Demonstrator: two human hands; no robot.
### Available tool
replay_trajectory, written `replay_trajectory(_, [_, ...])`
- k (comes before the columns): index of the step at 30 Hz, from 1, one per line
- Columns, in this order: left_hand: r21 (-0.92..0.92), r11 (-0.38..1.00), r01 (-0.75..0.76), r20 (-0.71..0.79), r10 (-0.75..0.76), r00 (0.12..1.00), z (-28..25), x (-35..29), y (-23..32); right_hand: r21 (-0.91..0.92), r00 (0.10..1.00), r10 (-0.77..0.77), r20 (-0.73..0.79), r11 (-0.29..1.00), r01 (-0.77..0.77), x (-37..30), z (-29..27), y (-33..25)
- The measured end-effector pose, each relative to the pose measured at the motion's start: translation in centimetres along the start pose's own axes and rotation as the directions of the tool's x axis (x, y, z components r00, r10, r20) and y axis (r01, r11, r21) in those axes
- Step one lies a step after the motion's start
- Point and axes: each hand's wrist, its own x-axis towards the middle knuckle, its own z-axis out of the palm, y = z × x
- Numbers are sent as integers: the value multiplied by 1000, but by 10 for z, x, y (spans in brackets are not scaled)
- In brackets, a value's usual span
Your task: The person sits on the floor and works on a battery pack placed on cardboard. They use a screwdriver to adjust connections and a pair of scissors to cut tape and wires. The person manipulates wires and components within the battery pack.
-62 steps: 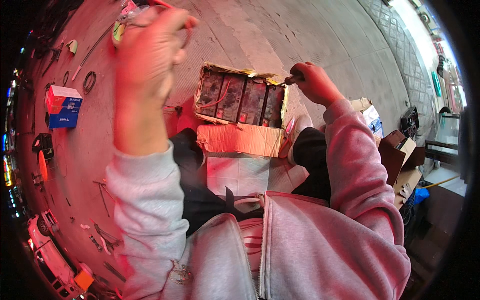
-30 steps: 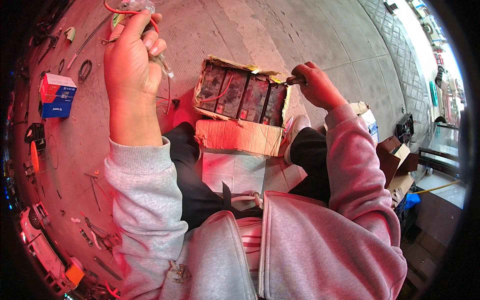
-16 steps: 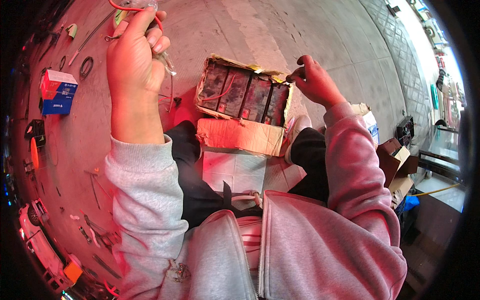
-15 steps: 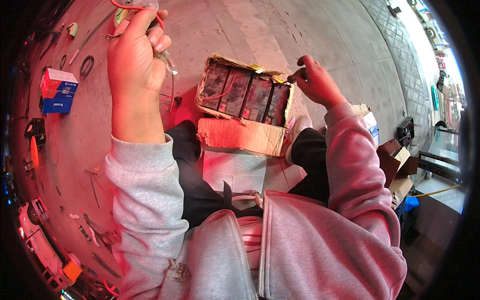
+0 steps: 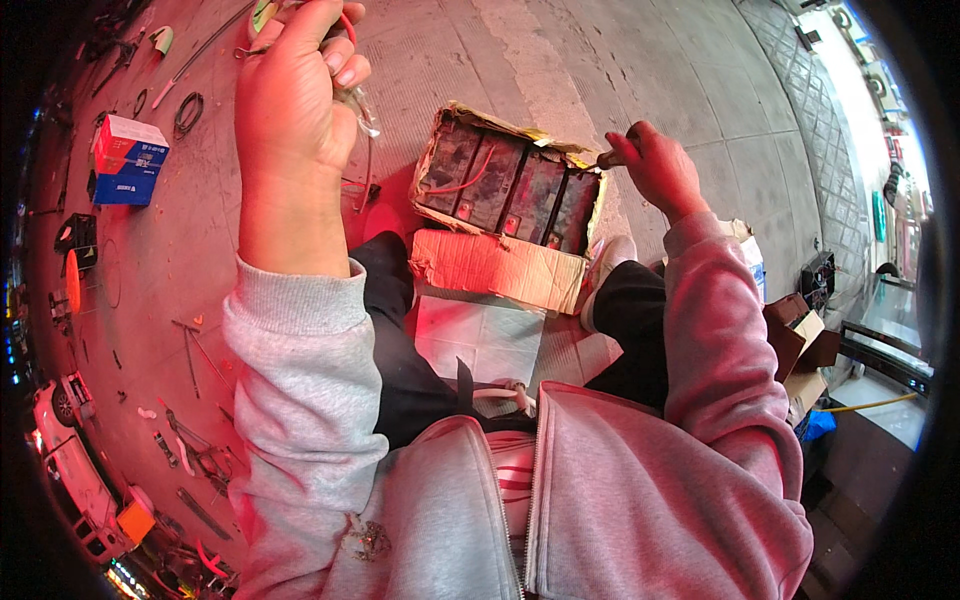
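Your left hand (image 5: pixel 300 95) is curled closed around a thin red cable (image 5: pixel 348 28) and crumpled clear plastic (image 5: pixel 366 110), and it hides much of both. Your right hand (image 5: pixel 660 170) has thumb and forefinger drawn close together at the far right corner of a torn brown cardboard box (image 5: pixel 500 270); you cannot tell whether they pinch anything.

The box lies between your hands and nearer to you, its four grimy dark rectangular blocks (image 5: pixel 535 190) side by side. Below your hands, past the box's near wall, lies a pale flat sheet (image 5: pixel 478 345). Left of your left hand is a coiled black cable (image 5: pixel 180 120), then a red-and-blue cardboard carton (image 5: pixel 130 170). Well right of your right hand stands an opened brown carton (image 5: pixel 795 330).

Two seconds ago your left hand was a blur; now it is sharp. Half a second ago the cable arched visibly above it; now most of that arc is out of view. Your right hand stays at the same corner.
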Motion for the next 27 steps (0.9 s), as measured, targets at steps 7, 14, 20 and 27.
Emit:
replay_trajectory(7, [-5,1000,4,12,-4,1000,-5,3,1,145,981,-186,-59,970,193,0,0,-4])
replay_trajectory(14, [0,1000,15,11,-15,1000,-4,1,1,110,998,-61,-25,992,64,-2,-5,-8])
replay_trajectory(20, [-1,1000,14,16,-14,1000,-4,2,0,-49,1000,-27,15,998,28,2,-3,-4])
replay_trajectory(27, [5,1000,13,14,-13,1000,-3,1,0,135,987,-159,-6,978,159,3,-3,-1])
